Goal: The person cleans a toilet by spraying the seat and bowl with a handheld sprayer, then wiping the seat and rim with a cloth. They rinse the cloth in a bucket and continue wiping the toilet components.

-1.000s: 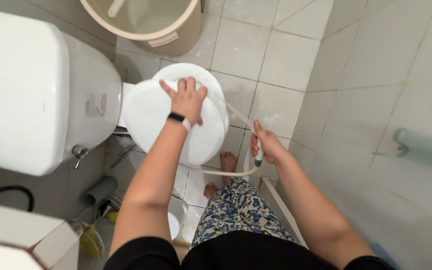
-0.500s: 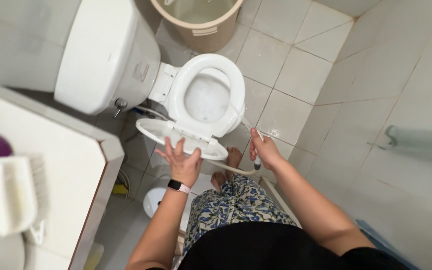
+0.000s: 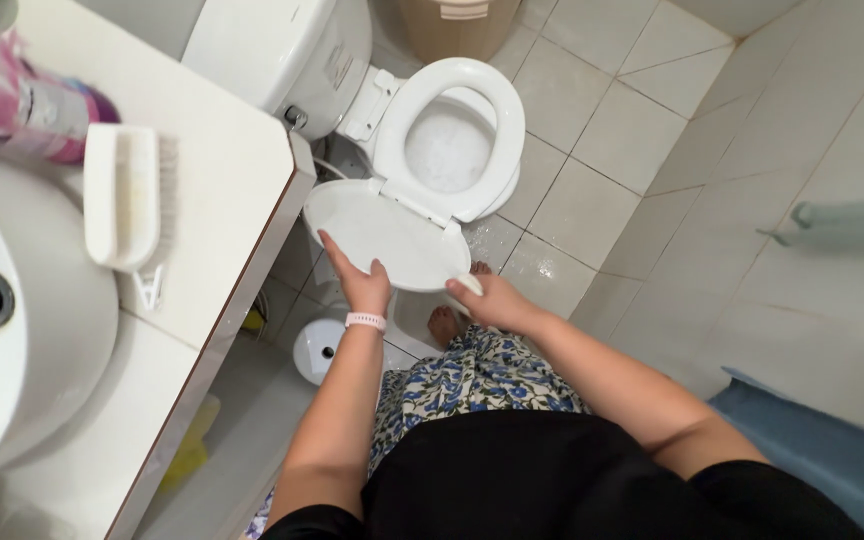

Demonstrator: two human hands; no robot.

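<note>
The view has swung left since half a second ago, the toilet sliding toward the top centre of the frame and the white counter [image 3: 217, 190] filling the left side, while the right hand has come in from the spray handle's earlier spot to the lid's edge. The left hand [image 3: 357, 283] sits just below centre, fingers spread flat against the underside of the white toilet lid [image 3: 382, 232], which hangs open toward the person, tilted out from the seat [image 3: 497, 110]. The right hand [image 3: 492, 300] is just beside the lid's lower right rim, curled around a small white spray handle [image 3: 467, 285]; how tightly it grips, I cannot tell. The bowl at top centre shows foamy water. On the counter at upper left lies a white scrubbing brush [image 3: 132, 200], bristles to the right, with a pink package [image 3: 22, 110] above it and a white basin [image 3: 22, 320] at far left. A bare foot [image 3: 442, 322] shows on the tiled floor [image 3: 592, 200] under the lid
</note>
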